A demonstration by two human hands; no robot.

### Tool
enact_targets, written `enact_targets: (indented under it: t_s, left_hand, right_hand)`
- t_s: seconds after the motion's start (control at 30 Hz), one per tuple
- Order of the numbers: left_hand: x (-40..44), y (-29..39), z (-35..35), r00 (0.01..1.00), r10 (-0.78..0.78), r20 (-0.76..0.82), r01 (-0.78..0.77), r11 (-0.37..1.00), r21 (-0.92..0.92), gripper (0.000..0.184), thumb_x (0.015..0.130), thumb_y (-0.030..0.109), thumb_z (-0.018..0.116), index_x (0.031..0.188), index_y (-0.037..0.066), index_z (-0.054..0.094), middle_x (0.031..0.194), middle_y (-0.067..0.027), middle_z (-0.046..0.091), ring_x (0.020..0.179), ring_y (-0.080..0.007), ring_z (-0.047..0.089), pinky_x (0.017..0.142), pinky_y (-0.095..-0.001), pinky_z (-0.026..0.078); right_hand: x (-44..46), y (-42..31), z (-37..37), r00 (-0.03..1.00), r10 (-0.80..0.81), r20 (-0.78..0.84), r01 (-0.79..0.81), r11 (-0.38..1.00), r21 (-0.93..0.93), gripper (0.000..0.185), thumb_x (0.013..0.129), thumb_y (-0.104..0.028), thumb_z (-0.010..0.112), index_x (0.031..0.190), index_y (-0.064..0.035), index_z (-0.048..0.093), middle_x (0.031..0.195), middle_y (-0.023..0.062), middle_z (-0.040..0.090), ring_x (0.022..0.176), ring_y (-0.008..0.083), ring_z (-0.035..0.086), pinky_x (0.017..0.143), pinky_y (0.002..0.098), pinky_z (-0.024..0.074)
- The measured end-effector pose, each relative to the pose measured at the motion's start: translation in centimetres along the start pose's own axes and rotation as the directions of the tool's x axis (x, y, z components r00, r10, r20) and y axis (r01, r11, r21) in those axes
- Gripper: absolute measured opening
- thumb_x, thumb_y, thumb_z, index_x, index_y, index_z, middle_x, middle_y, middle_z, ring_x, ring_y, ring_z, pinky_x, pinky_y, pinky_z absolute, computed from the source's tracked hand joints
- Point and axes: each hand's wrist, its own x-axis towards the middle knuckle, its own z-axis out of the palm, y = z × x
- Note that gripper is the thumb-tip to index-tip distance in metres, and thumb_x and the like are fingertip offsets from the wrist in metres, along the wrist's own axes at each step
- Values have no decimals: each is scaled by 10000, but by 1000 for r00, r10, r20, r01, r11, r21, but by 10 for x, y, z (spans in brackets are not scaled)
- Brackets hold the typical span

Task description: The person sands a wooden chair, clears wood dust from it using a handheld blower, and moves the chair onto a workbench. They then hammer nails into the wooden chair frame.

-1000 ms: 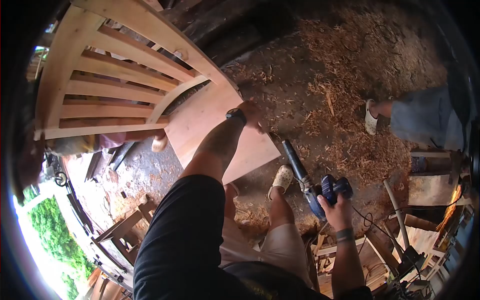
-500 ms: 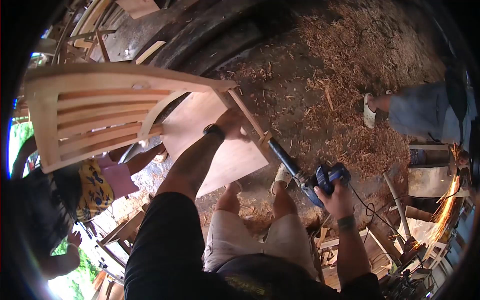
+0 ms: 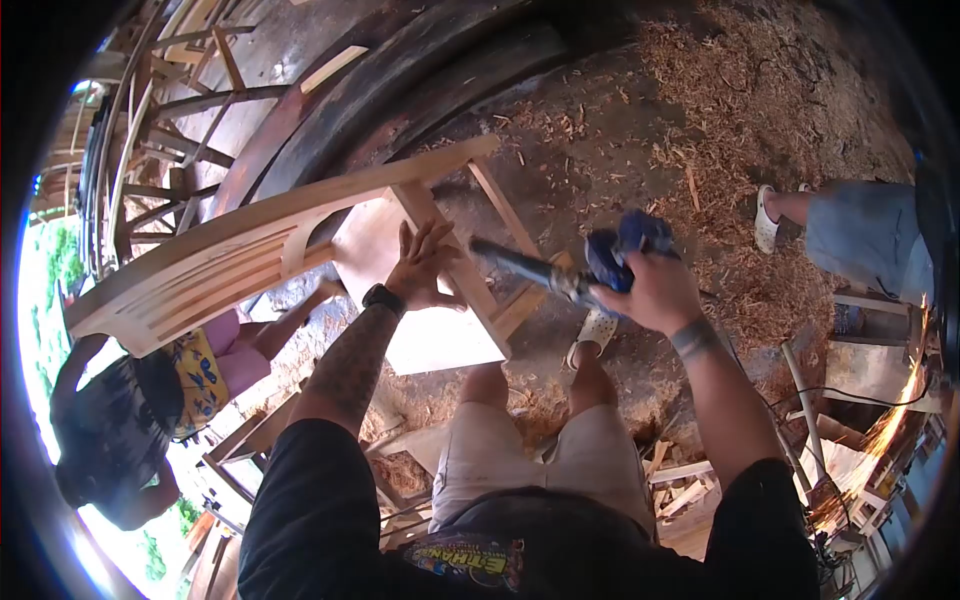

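A pale wooden chair (image 3: 330,195) with a slatted back is tilted in front of me, its back to the left. My left hand (image 3: 425,265) lies on the chair's frame beside the seat panel (image 3: 440,345), fingers spread. My right hand (image 3: 660,290) is wrapped round a blue power tool (image 3: 625,250) with a long dark cylindrical head. That head (image 3: 510,262) points left and overlaps the chair's leg area; whether it touches the wood I cannot tell.
Wood shavings (image 3: 740,110) cover the floor. A person in a patterned garment (image 3: 200,375) is at left; another person's blue-grey clothing (image 3: 860,235) shows at right. Orange sparks (image 3: 895,415) fly among wood scraps at lower right. Wooden frames (image 3: 185,150) stand upper left.
The chair has tilted and turned, its back swinging lower. My left hand has shifted lower left and spread its fingers. My right hand has raised the power tool up and leftward.
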Motion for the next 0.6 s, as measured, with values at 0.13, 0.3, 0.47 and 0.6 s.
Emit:
enact_targets:
  t_s: [0.13,0.3,0.47,0.6]
  left_hand:
    - [-9,-8,-3,1000,-2,29,2,1000,5,910,541,657,932,1214,104,671,1620,-159,329,1578,-444,65,1225,-710,-92]
    - [-12,-9,-4,998,-25,61,24,999,26,887,569,673,908,1206,101,675,1599,-161,364,1574,-438,84,1231,-700,-95]
    - [-10,-4,-3,1000,1,16,-1,1000,23,826,580,637,905,1167,106,668,1583,-140,394,1564,-413,138,1228,-713,-69]
    - [-10,-5,-8,997,-20,77,17,999,37,864,567,670,906,1196,123,681,1589,-120,389,1577,-410,90,1238,-692,-82]
  right_hand:
    - [58,-38,3,999,40,-29,-40,999,-21,653,815,-660,742,938,-20,700,771,199,723,718,389,736,634,482,602]
    - [93,-81,-22,994,-102,-27,102,994,23,665,825,-691,708,917,-33,715,750,194,727,726,384,745,643,480,608]
    - [106,-101,-29,996,-84,-19,84,996,20,676,850,-685,695,970,-21,725,808,215,733,779,406,740,678,496,601]
    - [127,-73,-13,990,99,96,-87,988,-126,672,893,-689,635,964,-28,735,901,231,751,857,404,749,750,523,598]
